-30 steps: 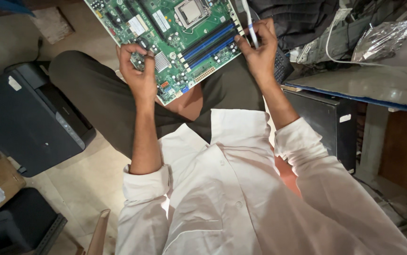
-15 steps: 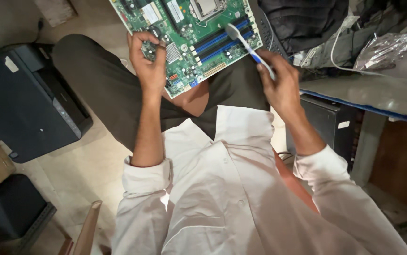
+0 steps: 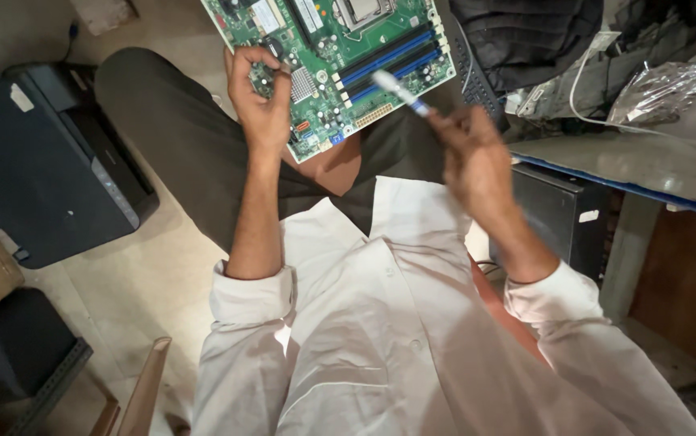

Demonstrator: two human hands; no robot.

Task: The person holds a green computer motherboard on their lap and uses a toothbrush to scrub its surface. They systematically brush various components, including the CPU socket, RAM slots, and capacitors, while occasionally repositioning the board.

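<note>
Left hand point(image 3: 260, 109) raised in front of torso, back of hand to camera, fingers curled in a closed grip, thumb tucked over on the right side. Left forearm bare, running almost straight up from rolled white cuff at the elbow. Right hand point(image 3: 473, 153) slightly motion-blurred, back of hand up, fingers pinched together at the tips, pointing up-left. Right forearm angles up-left from a white cuff. Hands well apart.

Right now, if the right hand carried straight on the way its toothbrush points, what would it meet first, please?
Probably the green circuit board: the right hand aims the toothbrush up-left at its blue slots, though depth is unclear.
</note>
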